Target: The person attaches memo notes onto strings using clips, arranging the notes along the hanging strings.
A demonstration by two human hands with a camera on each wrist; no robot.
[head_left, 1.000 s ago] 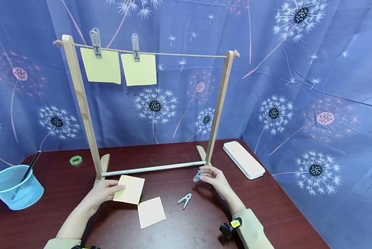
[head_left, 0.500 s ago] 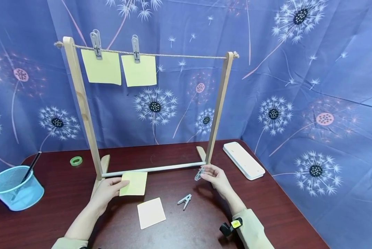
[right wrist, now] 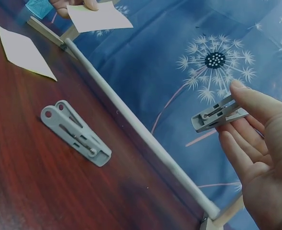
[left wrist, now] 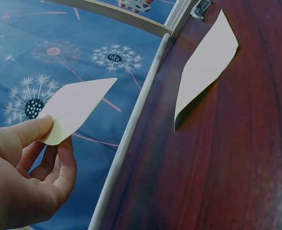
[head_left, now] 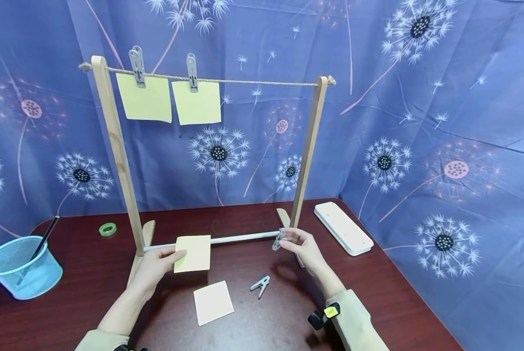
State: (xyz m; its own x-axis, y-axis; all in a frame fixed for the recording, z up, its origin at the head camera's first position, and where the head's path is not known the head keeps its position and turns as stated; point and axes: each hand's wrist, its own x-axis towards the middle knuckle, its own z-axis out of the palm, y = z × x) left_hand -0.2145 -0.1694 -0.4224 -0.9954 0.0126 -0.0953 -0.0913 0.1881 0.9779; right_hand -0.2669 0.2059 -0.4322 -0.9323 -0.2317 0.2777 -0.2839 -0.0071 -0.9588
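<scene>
My left hand (head_left: 154, 268) pinches a yellow sticky note (head_left: 193, 254) by its left edge, thumb in front, holding it upright before the frame's lower bar. A grey clothespin (right wrist: 219, 114) sits between the thumb and fingers of my right hand (head_left: 304, 247), near the foot of the right post. On the table between the hands lie another sticky note (head_left: 213, 302) and a second grey clothespin (head_left: 260, 285). Two yellow notes (head_left: 145, 100) hang from the rope (head_left: 253, 82), each under its own grey clothespin (head_left: 192, 73), toward the left post.
The wooden frame (head_left: 120, 161) stands across the table's back, its white lower bar (head_left: 244, 238) close to both hands. A blue mesh basket (head_left: 29, 273) with a black pencil is at left, near a green tape roll (head_left: 107, 229). A white case (head_left: 343, 228) lies at right.
The left hand has moved up and slightly right, turning its sticky note from tilted to upright. The right hand has shifted only slightly, still with its clothespin.
</scene>
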